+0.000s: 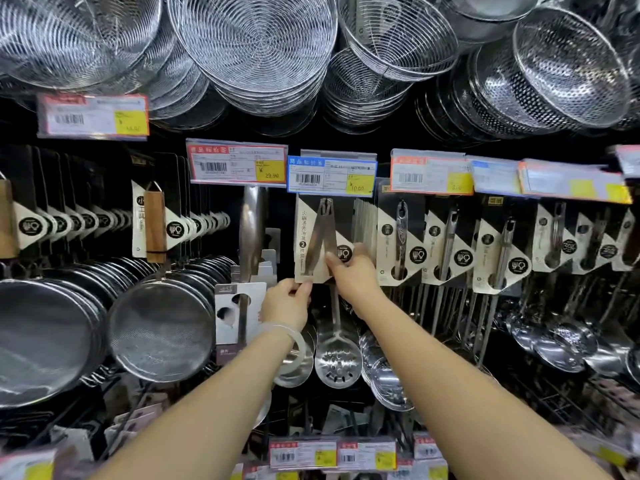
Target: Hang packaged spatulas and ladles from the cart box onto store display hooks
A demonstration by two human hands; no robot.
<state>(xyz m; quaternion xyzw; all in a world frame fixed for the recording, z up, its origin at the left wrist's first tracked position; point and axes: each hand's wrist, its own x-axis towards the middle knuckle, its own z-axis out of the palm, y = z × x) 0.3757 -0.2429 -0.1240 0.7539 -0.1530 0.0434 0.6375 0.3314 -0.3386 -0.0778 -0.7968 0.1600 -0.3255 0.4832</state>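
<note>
A packaged ladle set [313, 237] on a beige and black card hangs in the middle of the display under a blue price tag [330, 174]. Its slotted spoon head [337, 362] dangles below. My left hand [287, 301], with a pale bangle on the wrist, pinches the card's bottom left corner. My right hand [349, 271] grips the card's lower right edge, fingers over the round logo. The hook behind the card top is hidden. The cart box is out of sight.
Rows of carded ladles [450, 244] hang to the right, mesh strainers [159, 330] and black pans to the left. Wire skimmers [252, 46] and perforated colanders [568, 64] crowd overhead. A long steel utensil [252, 230] hangs just left of the card. Price tags [332, 453] line the lower rail.
</note>
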